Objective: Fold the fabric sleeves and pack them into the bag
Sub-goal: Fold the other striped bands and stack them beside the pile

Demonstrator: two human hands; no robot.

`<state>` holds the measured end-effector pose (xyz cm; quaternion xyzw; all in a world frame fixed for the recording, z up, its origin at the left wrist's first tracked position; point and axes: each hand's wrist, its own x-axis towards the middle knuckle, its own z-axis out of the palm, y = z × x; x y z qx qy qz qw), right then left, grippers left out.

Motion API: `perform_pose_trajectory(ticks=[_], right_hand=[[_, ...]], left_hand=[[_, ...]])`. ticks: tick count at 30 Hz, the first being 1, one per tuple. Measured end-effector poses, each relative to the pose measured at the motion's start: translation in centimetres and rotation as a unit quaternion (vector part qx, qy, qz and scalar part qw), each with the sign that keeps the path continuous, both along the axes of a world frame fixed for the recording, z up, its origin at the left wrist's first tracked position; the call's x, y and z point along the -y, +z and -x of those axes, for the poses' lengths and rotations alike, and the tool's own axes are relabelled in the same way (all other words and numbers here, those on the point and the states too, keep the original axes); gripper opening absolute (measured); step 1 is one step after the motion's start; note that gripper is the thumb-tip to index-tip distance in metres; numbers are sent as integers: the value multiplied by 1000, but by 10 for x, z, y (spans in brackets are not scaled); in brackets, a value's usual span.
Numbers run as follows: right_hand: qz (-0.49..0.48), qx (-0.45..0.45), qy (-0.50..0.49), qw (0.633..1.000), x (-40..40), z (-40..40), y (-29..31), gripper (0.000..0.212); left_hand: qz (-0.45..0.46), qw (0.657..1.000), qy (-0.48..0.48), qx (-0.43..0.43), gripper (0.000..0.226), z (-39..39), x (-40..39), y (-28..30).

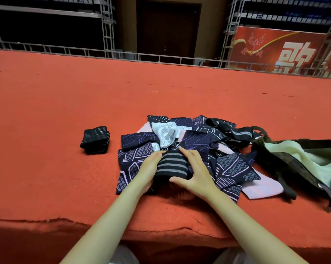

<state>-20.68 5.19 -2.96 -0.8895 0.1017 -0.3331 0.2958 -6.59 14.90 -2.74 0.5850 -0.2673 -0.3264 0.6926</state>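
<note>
- Left hand (149,168) and right hand (194,173) grip a black grey-striped sleeve (171,165) from either side, atop the sleeve pile (189,141).
- Folded sleeve (95,140) lies left of the pile on the bench (46,111); bag (298,162) lies right.

Bag (286,159) cut off by right edge. Left hand (148,168) palm hidden behind striped sleeve (171,165). Lower sleeves in pile (189,141) mostly covered. Banner (286,52) text cut off.
</note>
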Motion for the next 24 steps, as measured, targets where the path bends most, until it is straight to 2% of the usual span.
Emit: perform_pose_trajectory(ticks=[4,7,9,10,12,14,18,21,24], right_hand=[[25,6,29,999,-18,-30,13,79],[-21,-2,54,998,-31,-55,18,74],[-150,-14,75,986,-42,-75,23,68],[-244,-18,88,966,-49,-87,28,59],[-371,-23,92,924,-57,-115,34,41],[-398,-30,85,913,-59,-146,36,37],[-428,-53,87,898,-66,-205,43,35],[-371,-24,26,928,-65,-245,52,37],[-313,4,-18,950,-62,-276,55,30]], left_hand=[[-3,1000,-14,-14,23,-25,-28,10],[45,999,-15,-23,27,-46,-55,18],[69,997,18,17,35,-63,-72,24],[66,995,44,55,38,-75,-79,26],[35,986,95,132,41,-98,-91,29],[9,975,126,182,43,-122,-100,32],[-14,955,189,228,46,-165,-103,45],[-47,938,236,250,52,-197,-94,55],[-114,920,249,282,56,-231,-85,52]])
